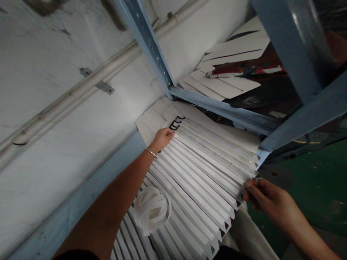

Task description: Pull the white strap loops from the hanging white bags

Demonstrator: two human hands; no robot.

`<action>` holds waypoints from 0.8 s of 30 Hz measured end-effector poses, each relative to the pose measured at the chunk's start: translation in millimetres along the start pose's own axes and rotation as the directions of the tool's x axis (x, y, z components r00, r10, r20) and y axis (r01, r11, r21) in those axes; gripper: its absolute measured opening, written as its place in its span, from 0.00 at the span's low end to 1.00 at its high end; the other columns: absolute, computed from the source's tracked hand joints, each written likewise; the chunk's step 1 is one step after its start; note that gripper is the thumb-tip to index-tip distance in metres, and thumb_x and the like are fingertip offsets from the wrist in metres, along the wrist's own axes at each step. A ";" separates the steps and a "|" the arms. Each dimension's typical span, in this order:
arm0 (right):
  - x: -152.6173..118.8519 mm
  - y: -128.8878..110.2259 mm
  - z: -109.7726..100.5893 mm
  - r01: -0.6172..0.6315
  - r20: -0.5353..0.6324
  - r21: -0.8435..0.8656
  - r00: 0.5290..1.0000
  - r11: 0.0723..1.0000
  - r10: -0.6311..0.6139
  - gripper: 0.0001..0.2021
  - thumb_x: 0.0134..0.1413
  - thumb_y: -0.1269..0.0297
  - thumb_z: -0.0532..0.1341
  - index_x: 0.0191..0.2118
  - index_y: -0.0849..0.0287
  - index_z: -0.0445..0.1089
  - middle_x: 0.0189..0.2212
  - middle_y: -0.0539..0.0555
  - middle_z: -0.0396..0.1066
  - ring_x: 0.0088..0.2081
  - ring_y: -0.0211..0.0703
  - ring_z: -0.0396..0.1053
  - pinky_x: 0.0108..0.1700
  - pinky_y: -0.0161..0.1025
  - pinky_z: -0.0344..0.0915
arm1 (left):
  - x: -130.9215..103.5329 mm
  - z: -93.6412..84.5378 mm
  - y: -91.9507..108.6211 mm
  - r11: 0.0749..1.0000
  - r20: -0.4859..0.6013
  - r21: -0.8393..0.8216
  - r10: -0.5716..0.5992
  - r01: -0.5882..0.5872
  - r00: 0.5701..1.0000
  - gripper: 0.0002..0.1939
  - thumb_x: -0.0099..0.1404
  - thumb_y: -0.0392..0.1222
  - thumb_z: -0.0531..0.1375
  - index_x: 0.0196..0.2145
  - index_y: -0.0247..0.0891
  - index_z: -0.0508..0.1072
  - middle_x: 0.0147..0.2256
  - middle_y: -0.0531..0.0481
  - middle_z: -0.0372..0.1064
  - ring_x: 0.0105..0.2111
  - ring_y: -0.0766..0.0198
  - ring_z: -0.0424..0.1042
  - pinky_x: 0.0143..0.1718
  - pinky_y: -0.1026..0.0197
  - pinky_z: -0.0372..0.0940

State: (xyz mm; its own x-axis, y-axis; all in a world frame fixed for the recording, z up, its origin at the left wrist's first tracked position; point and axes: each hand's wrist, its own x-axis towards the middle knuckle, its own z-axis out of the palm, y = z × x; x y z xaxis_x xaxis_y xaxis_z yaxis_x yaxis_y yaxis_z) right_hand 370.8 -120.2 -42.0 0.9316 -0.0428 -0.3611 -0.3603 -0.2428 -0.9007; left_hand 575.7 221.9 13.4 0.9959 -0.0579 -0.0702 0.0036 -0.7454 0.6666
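A white pleated sheet (pixel 200 173), folded into many narrow ridges, lies in front of me. At its far left edge my left hand (pixel 164 137) is closed in a pinch, fingertips at the end of one pleat beside small black loop-shaped pieces (pixel 176 124). My right hand (pixel 267 195) pinches the opposite end of a pleat at the right edge; whether a separate thin strip lies between the fingers I cannot tell. Yellowish lines run along several pleats beyond my hands. A loose coil of white strip (pixel 152 210) rests on the pleats near my left forearm.
Blue metal frame posts (pixel 155 47) and a crossbar (pixel 225 110) rise behind the sheet. Flat pale cardboard pieces (pixel 233 50) lie beyond them. A white wall with a pipe (pixel 73 92) stands on the left. Green floor (pixel 320 180) shows at right.
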 end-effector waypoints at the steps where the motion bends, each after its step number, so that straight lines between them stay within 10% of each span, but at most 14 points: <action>1: 1.8 0.9 1.2 -0.012 -0.020 -0.015 1.000 1.000 0.012 0.27 0.48 0.33 0.58 0.24 0.56 0.65 0.18 0.52 0.70 0.16 0.36 0.62 0.20 0.36 0.60 | 3.5 2.2 -1.9 1.000 -0.025 0.025 0.016 -0.015 1.000 0.07 0.59 0.39 0.60 0.25 0.36 0.69 0.22 0.54 0.67 0.23 0.68 0.64 0.28 0.65 0.58; 24: 7.1 -8.9 10.2 -0.024 -0.226 -0.503 0.969 0.864 -0.105 0.14 0.57 0.53 0.57 0.25 0.55 0.62 0.19 0.50 0.67 0.21 0.41 0.65 0.27 0.37 0.54 | 18.5 18.2 -8.8 0.924 -0.075 0.382 0.048 -0.016 0.996 0.08 0.61 0.44 0.61 0.29 0.37 0.72 0.30 0.48 0.74 0.31 0.61 0.72 0.33 0.63 0.62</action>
State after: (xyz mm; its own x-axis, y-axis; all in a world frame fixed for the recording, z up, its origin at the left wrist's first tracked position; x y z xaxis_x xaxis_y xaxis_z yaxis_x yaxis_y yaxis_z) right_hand 380.0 -108.4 -39.1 0.9510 -0.2347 -0.2011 -0.3088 -0.6965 -0.6477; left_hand 592.4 215.3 -7.3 0.9989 -0.0438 0.0179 -0.0472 -0.9415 0.3336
